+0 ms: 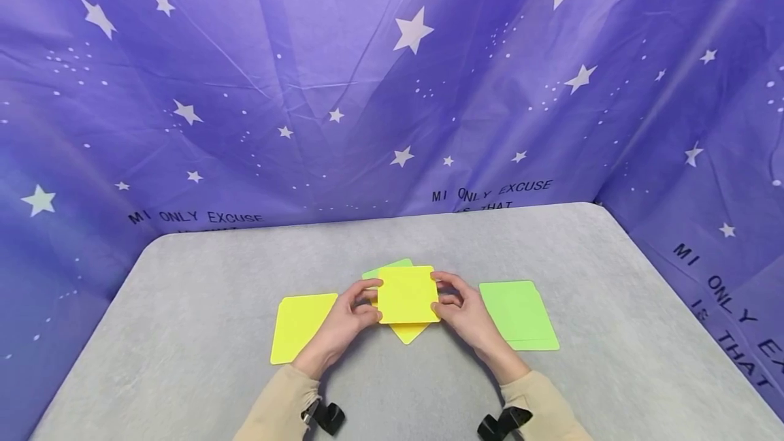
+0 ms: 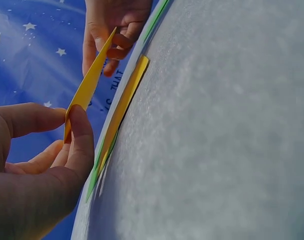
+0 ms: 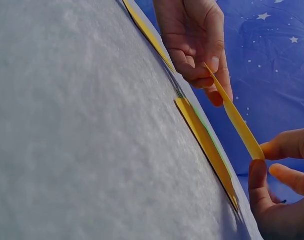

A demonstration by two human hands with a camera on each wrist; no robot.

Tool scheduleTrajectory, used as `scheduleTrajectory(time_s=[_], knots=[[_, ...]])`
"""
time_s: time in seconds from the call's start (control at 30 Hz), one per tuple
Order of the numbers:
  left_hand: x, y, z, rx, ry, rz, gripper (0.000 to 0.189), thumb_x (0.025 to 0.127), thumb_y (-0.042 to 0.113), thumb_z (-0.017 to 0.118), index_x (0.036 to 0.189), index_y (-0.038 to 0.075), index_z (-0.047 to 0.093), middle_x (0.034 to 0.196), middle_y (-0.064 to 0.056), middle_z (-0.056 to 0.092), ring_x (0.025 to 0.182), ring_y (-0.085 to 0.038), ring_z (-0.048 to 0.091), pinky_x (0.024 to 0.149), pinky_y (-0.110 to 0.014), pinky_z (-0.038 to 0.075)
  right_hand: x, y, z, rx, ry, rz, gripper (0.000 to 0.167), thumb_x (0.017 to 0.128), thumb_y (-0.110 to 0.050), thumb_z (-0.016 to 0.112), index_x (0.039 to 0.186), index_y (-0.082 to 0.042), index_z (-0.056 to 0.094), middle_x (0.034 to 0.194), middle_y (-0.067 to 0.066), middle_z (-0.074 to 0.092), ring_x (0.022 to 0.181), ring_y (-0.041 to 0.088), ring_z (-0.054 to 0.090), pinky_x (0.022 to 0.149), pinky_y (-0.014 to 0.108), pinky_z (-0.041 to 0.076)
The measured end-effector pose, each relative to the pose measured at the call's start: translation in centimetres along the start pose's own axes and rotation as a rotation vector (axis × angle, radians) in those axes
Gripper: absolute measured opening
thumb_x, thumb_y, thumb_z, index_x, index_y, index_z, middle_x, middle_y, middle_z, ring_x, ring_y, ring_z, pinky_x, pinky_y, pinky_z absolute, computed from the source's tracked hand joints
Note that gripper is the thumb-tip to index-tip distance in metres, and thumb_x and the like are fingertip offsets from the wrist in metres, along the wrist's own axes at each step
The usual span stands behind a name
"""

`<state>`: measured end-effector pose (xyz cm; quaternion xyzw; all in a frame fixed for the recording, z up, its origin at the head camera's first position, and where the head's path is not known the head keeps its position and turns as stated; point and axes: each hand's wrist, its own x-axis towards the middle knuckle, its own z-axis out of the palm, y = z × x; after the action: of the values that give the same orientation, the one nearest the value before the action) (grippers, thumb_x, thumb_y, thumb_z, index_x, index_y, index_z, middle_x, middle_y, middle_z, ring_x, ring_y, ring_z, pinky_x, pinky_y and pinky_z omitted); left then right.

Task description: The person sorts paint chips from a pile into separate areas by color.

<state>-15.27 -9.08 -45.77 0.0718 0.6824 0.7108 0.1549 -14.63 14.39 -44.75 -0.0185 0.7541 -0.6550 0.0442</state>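
A yellow square card (image 1: 408, 295) with rounded corners is held up by both hands, one at each side edge. My left hand (image 1: 352, 312) pinches its left edge between thumb and fingers, and my right hand (image 1: 464, 308) does the same at the right edge. In both wrist views the held card (image 2: 89, 80) appears nearly edge-on, raised off the table. Below it lies another yellow card (image 1: 408, 332), turned cornerwise, with a green card (image 1: 395, 267) showing behind it; the held card hides much of both.
Yellow cards (image 1: 300, 325) lie on the table left of the hands, partly covered by the left hand. To the right are green cards (image 1: 520, 315), apparently stacked. The grey table (image 1: 202, 291) meets a purple star-printed cloth (image 1: 343, 155) at its far edge.
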Motion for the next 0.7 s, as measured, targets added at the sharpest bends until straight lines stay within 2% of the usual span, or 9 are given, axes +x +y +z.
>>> scheduleTrajectory(time_s=[0.13, 0.3, 0.7], knots=[[-0.5, 0.1, -0.4, 0.005, 0.013, -0.014, 0.056, 0.084, -0.008, 0.06, 0.137, 0.0, 0.046, 0.121, -0.019, 0.054, 0.092, -0.022, 0.063, 0.08, -0.026, 0.048, 0.0, 0.0, 0.4, 0.019, -0.022, -0.002, 0.051, 0.082, 0.01, 0.063, 0.131, 0.002, 0.054, 0.11, 0.019, 0.059, 0.086, 0.017, 0.057, 0.071, 0.02, 0.049], [-0.8, 0.2, -1.1, -0.005, 0.015, -0.016, 0.057, 0.083, -0.008, 0.06, 0.138, 0.002, 0.045, 0.122, -0.019, 0.052, 0.091, -0.02, 0.063, 0.078, -0.027, 0.048, -0.1, -0.1, 1.2, 0.037, -0.018, 0.0, 0.048, 0.082, 0.009, 0.064, 0.129, 0.002, 0.056, 0.108, 0.016, 0.059, 0.084, 0.017, 0.057, 0.069, 0.02, 0.049], [-1.8, 0.2, -3.7, 0.013, 0.033, -0.049, 0.059, 0.084, -0.007, 0.059, 0.14, 0.004, 0.045, 0.126, -0.019, 0.049, 0.089, -0.016, 0.062, 0.078, -0.027, 0.048, 0.0, -0.5, 3.9, 0.111, -0.083, 0.013, 0.048, 0.083, 0.009, 0.061, 0.13, 0.005, 0.052, 0.097, 0.014, 0.063, 0.081, 0.013, 0.06, 0.07, 0.021, 0.05]])
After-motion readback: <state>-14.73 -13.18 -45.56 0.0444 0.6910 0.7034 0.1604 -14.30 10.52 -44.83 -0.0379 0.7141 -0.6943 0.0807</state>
